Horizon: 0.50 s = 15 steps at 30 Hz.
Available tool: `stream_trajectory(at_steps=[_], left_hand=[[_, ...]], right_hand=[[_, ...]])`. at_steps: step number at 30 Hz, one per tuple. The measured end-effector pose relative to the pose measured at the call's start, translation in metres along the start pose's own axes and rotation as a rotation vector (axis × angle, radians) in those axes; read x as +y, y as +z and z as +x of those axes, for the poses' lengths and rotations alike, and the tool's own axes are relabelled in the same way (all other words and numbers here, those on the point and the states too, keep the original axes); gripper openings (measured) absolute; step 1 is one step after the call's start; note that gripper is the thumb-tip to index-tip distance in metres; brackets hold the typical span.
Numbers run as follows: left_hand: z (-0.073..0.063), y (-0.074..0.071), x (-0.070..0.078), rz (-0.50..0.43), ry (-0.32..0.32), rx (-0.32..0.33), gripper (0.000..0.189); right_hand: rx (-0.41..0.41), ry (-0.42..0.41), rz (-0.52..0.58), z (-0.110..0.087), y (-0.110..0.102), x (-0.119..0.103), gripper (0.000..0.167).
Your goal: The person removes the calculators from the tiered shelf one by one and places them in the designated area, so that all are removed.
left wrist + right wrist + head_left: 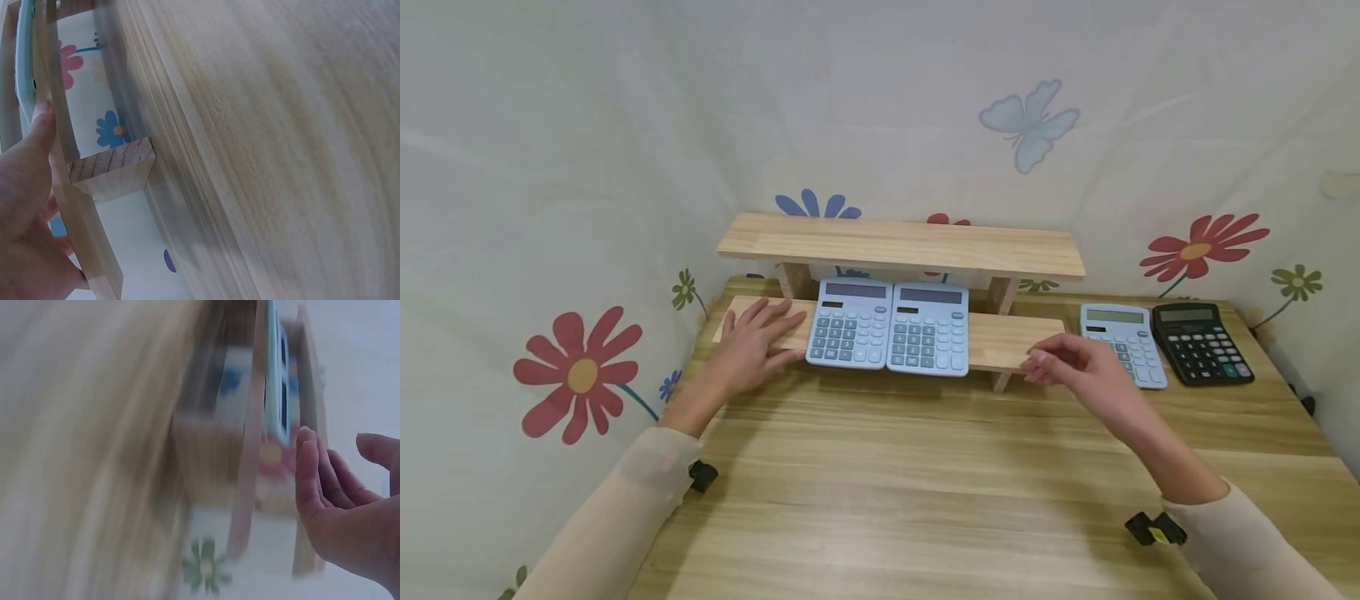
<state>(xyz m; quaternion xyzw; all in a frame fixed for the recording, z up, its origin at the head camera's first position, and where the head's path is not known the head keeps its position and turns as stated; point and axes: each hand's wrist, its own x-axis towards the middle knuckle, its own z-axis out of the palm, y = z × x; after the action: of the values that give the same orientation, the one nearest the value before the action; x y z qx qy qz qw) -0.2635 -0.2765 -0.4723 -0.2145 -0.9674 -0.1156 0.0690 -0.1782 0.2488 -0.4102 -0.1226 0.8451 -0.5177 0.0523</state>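
Two light-blue calculators, the left one (850, 325) and the right one (928, 329), lie side by side on the lower board (1017, 337) of a small wooden shelf. My left hand (751, 343) rests at this board's left end with fingers spread. In the left wrist view, its thumb (42, 122) reaches the edge of the near calculator (25, 69). Over the board's right end hovers my right hand (1082, 367), fingers loosely bent and holding nothing. The right wrist view shows that hand (350, 519) with thumb and fingers apart, beside the shelf.
On the table (880, 492), right of the shelf, lie another light-blue calculator (1116, 315) and a black calculator (1202, 343). The shelf's upper board (902, 243) runs behind and above the lower one. A flower-printed cloth (880, 100) hangs at the back and sides.
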Motion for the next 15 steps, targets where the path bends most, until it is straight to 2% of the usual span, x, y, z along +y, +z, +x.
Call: stream_trajectory(at_steps=[2, 6, 11, 15], left_hand=[[0.000, 0.000, 0.000, 0.001, -0.001, 0.002, 0.072], [0.000, -0.001, 0.001, -0.002, -0.005, 0.006, 0.071], [0.000, -0.001, 0.001, 0.005, -0.001, 0.005, 0.072], [0.000, -0.001, 0.002, 0.005, -0.003, 0.000, 0.072]], right_hand=[[-0.065, 0.017, 0.088, 0.002, 0.016, -0.002, 0.037], [-0.166, 0.065, 0.174, 0.009, 0.044, 0.000, 0.037], [-0.231, 0.146, 0.257, 0.017, 0.071, 0.010, 0.044], [-0.253, 0.199, 0.409, 0.024, 0.084, 0.017, 0.052]])
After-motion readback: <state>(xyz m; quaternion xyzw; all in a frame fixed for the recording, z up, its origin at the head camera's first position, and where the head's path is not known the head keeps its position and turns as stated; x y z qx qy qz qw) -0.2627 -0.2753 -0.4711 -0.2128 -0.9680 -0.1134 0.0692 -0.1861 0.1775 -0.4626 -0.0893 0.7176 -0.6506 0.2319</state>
